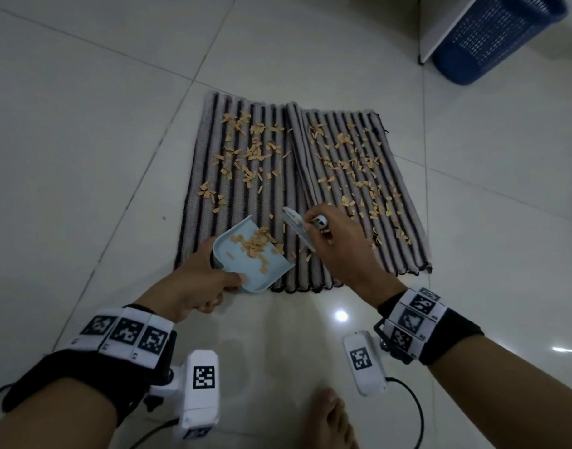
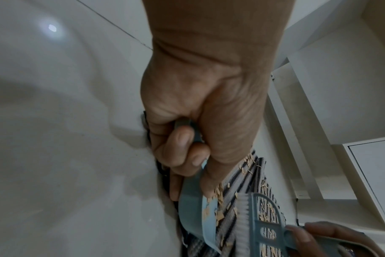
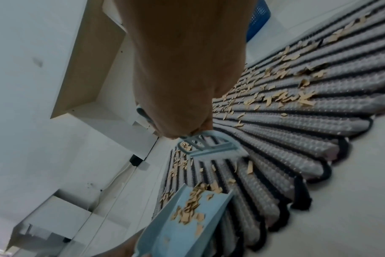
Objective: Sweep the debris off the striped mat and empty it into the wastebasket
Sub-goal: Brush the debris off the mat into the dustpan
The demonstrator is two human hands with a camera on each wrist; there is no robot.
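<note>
A grey and black striped mat (image 1: 310, 196) lies on the tiled floor, strewn with tan paper scraps (image 1: 255, 153). My left hand (image 1: 200, 280) grips the handle of a light blue dustpan (image 1: 252, 254) at the mat's near edge; a heap of scraps lies in the dustpan (image 3: 187, 224). My right hand (image 1: 339, 241) holds a small blue hand brush (image 1: 297, 228), bristles on the mat just right of the pan. The brush (image 2: 253, 224) and the hand brush (image 3: 204, 146) show in both wrist views. A blue mesh wastebasket (image 1: 495, 37) stands at the far right.
White furniture (image 1: 440, 30) stands beside the wastebasket. My bare foot (image 1: 330, 419) is on the floor in front of the mat. White shelving (image 2: 319, 121) and a cable along the wall (image 3: 112, 182) show in the wrist views.
</note>
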